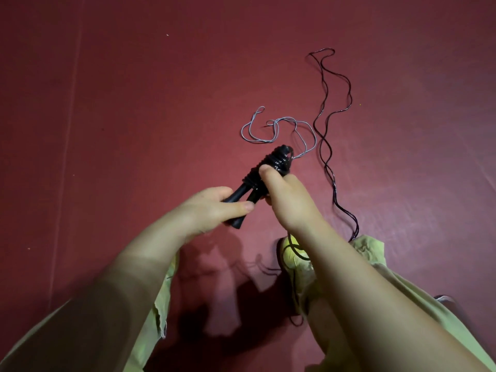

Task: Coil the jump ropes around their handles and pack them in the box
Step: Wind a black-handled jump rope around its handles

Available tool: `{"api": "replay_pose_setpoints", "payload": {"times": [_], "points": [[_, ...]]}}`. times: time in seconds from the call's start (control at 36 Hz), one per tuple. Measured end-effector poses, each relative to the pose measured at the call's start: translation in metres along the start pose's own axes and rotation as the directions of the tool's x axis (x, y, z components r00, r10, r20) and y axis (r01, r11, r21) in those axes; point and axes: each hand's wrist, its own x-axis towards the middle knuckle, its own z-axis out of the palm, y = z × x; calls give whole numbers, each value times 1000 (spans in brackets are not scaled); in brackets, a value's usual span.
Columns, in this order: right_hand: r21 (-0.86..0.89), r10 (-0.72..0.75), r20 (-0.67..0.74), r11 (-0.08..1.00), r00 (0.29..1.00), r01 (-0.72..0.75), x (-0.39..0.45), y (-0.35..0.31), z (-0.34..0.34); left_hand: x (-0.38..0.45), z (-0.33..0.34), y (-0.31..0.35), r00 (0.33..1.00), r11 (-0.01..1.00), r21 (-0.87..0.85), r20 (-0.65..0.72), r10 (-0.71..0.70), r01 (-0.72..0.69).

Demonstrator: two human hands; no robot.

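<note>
**Rope half-wound on paired handles**

Over a dark red floor (pixel 134 103), the left hand (pixel 212 210) curls its fingers and thumb round the bare ends of two black handles (pixel 241 200). The right hand (pixel 284 194) grips their wrapped upper part, thumb pressed on the black rope coils (pixel 276 162). Farther out, a grey rope (pixel 273 130) lies looped, and a loose black rope (pixel 326 116) snakes away beside it.
</note>
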Motion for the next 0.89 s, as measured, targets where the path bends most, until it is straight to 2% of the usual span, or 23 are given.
{"api": "replay_pose_setpoints", "payload": {"times": [0.11, 0.17, 0.25, 0.31, 0.42, 0.58, 0.64, 0.69, 0.75, 0.83, 0.89], "points": [[171, 33, -5, 985, 999, -31, 4, -2, -4, -7, 0, 2, 957, 952, -251, 273, -102, 173], [238, 11, 33, 971, 999, -19, 4, -2, -6, -10, 1, 7, 921, 884, -413, 387, -48, 219], [358, -60, 81, 933, 995, 28, 0, -5, -5, -16, 2, 15, 903, 717, -645, 426, 50, 264], [415, -105, 113, 908, 988, 49, -3, -7, -5, -18, 4, 18, 905, 665, -695, 419, 67, 273], [423, -125, 150, 905, 981, 51, 0, -4, -5, -18, 7, 24, 929, 681, -677, 371, -14, 280], [111, 14, 224, 993, 975, -40, 6, 2, -4, -11, 9, 23, 958, 718, -637, 237, -163, 280], [-40, 34, 222, 999, 974, -26, 6, 3, -4, -8, 12, 19, 970, 780, -577, 157, -187, 244], [-151, 49, 226, 988, 973, -14, 6, 5, -5, -6, 15, 16, 983, 862, -476, 36, -181, 176], [-173, 90, 233, 984, 968, -50, 5, 5, -4, -5, 19, 15, 987, 888, -448, -59, -148, 106], [-160, 141, 227, 981, 964, -106, 3, 4, -4, -4, 21, 13, 988, 896, -443, -117, -101, 39], [-151, 164, 223, 980, 961, -133, 4, 5, -2, -3, 21, 12, 986, 932, -359, -132, -98, 45]]}}
